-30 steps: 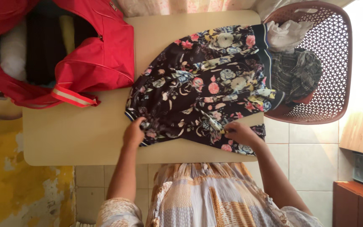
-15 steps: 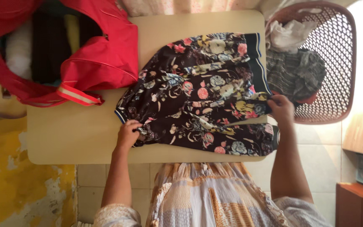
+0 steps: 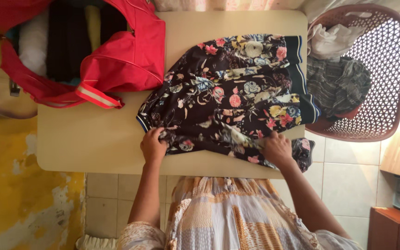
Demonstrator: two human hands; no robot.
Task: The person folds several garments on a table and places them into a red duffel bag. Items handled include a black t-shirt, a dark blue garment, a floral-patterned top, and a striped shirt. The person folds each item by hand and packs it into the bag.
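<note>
On the right half of the cream table [image 3: 93, 143] lies a dark garment [image 3: 232, 97] printed all over with flowers in pink, yellow, pale blue and white. It is spread out but rumpled, with folds running across its middle, and its cloth looks thin and smooth. A dark band with thin light stripes edges its right side, where it reaches the table's end and touches the basket beyond it. The near edge of the garment is gathered into a long roll or fold that runs along the front of the table, and one end of it hangs over the table's near right corner. The left hand [image 3: 153, 146] is closed over the left end of that fold, fingers curled down into the cloth. The right hand [image 3: 278, 148] presses on the fold further right, fingers bent and gripping the fabric, its forearm coming up from the lower right. Both hands sit near the table's front edge, well apart from each other. To the left of the garment, just touching its upper left corner, sits an open red bag [image 3: 116, 60] with folded dark, white and yellow clothes inside. Off the table's right end stands a brown plastic laundry basket [image 3: 385, 83] with a lattice wall, holding a white cloth and a grey striped one. Below the table is a pale tiled floor [image 3: 339, 162].
</note>
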